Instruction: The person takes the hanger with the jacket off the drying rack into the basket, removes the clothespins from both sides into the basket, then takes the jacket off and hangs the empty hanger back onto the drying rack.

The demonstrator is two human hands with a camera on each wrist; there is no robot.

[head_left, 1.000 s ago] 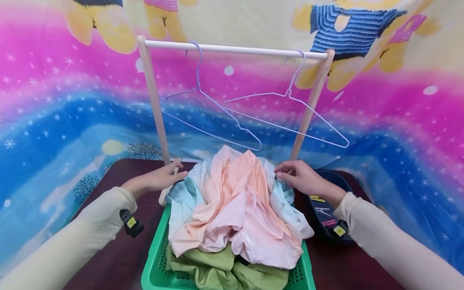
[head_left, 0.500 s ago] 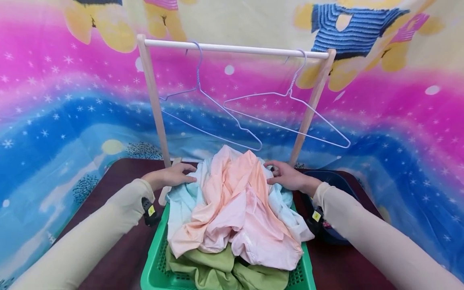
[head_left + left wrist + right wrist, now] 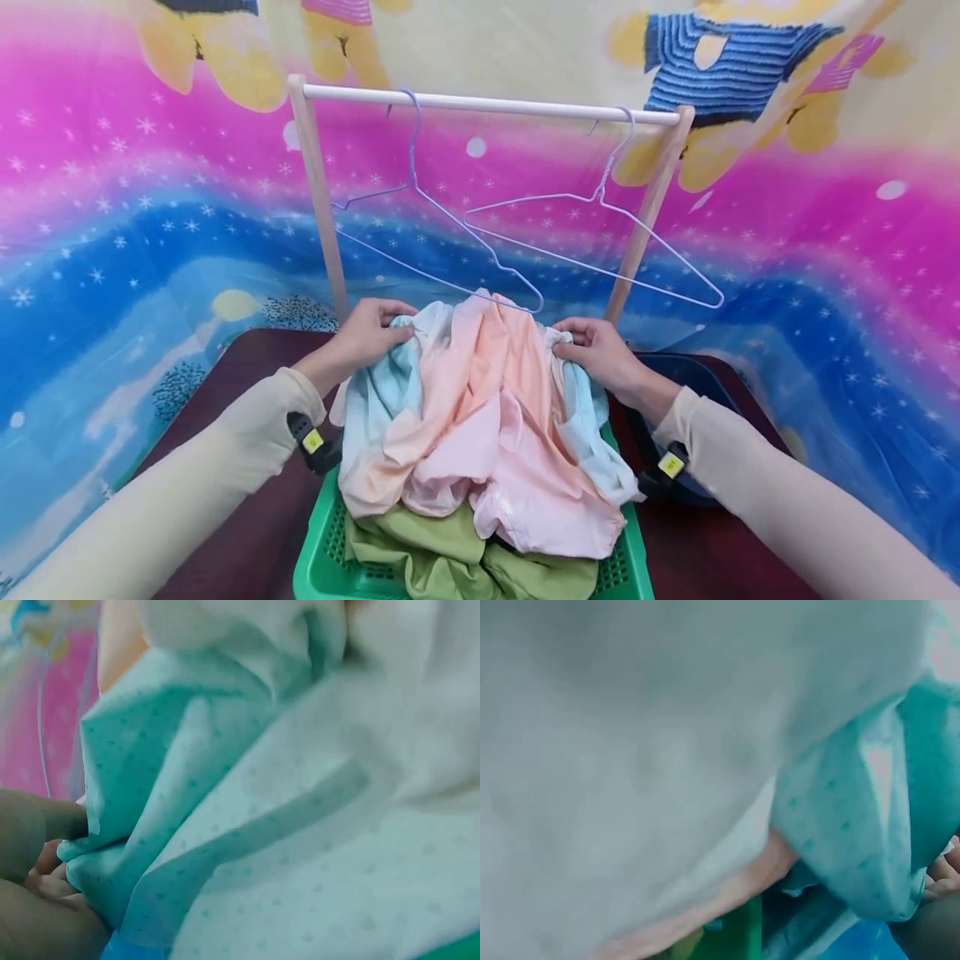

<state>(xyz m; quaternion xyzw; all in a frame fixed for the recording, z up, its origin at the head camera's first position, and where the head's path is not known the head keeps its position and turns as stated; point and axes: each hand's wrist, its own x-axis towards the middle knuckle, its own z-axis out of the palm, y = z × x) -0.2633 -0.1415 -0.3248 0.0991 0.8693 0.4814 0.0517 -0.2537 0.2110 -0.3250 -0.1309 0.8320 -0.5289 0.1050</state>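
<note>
A pile of clothes lies in the green basket before me. My left hand pinches the far left edge of a pale blue garment; the left wrist view shows its dotted teal fabric bunched at the fingers. On the far right, my right hand pinches the same pale blue cloth, seen as dotted folds in the right wrist view. A peach and pink garment is draped over the middle, its lower part hanging toward me. Olive green cloth lies underneath.
Behind the basket stands a wooden rack with a white bar. Two wire hangers, one on the left and one on the right, hang from it. A dark tray sits right of the basket on the dark red table.
Both hands have moved in from the sides and taken hold of the pale blue garment's far edges. The top of the pile has risen slightly, and its folds have shifted.
</note>
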